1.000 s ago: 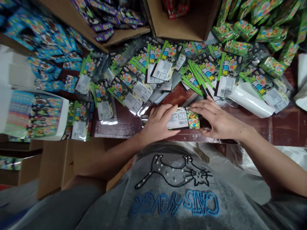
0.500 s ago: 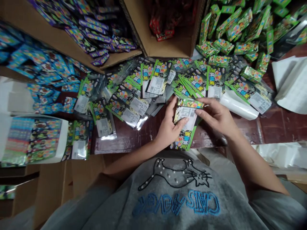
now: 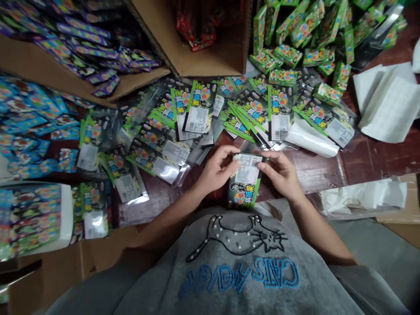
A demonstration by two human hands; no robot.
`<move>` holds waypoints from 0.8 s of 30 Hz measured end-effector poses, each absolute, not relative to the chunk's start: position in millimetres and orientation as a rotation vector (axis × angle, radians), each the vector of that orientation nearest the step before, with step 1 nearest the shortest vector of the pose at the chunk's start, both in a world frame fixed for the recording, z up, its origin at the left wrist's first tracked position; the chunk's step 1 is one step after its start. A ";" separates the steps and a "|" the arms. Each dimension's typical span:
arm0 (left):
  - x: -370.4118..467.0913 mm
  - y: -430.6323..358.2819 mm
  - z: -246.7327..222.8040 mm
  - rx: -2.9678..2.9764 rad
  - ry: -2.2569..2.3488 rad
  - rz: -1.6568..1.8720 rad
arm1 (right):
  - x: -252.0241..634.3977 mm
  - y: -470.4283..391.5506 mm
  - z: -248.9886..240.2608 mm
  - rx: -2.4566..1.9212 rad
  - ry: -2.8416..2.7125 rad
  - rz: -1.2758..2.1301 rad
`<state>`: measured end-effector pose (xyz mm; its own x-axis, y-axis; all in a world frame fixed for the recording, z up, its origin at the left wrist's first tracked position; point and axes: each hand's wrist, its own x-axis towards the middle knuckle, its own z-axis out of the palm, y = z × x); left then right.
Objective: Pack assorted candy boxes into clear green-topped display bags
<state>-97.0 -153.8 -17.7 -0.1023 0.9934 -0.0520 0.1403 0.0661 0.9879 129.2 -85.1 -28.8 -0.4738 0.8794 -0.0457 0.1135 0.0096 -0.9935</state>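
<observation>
A printed black-and-green candy bag (image 3: 244,192) with a white label lies at the table's front edge, close to my shirt. My left hand (image 3: 217,170) pinches its upper left corner between thumb and fingers. On the opposite upper corner, my right hand (image 3: 282,174) grips it the same way. I cannot see whether anything is inside the bag. Just beyond my hands are several similar bags (image 3: 197,109), overlapping in a loose spread, and a rolled white sheet (image 3: 313,138).
Small green candy boxes (image 3: 316,57) are heaped at the back right. Cardboard cartons hold red packs (image 3: 200,28) and purple packs (image 3: 88,33). Blue packs (image 3: 36,127) lie at the left, behind a white tray (image 3: 66,210) of small packs. White papers (image 3: 389,105) rest at the right.
A small green box seen at the bag's top edge between my hands is no longer visible. Both hands now hold the bag's upper corners, and the view has shifted to the right.
</observation>
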 end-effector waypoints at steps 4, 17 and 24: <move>-96.9 -144.9 -19.2 1.154 1.430 1.199 | 128.9 -79.2 -20.3 -1.008 -1.698 1.389; -101.3 -123.6 -0.3 1.240 1.437 0.972 | 137.4 -57.2 -3.6 -0.990 -1.752 1.575; -91.0 -101.7 5.4 1.143 1.428 0.992 | 133.1 -50.5 5.0 -1.243 -1.395 1.796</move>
